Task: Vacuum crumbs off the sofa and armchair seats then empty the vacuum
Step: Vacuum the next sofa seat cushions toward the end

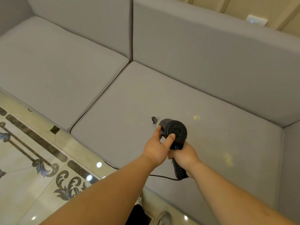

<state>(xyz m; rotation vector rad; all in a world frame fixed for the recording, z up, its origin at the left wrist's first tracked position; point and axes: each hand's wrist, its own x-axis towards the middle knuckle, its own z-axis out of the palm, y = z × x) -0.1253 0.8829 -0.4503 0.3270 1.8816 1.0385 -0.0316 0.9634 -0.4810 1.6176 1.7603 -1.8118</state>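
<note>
A black handheld vacuum (176, 129) points away from me over the right seat cushion (129, 98) of a grey sofa. Its narrow nozzle (153, 119) reaches down toward the fabric. My right hand (185, 155) grips the vacuum's handle from below. My left hand (158, 147) holds the round motor body, thumb on its rear face and fingers round its left side. Pale yellow crumbs (196, 117) lie on the cushion right of the vacuum, and a fainter yellow patch (228, 159) lies nearer the armrest.
The left seat cushion (53, 67) and grey backrests (211, 62) frame the seat. A thin black cord (162, 176) trails from the handle over the sofa's front edge. Patterned glossy floor tiles (32, 159) lie at the lower left. A white wall switch (256, 21) sits behind the backrest.
</note>
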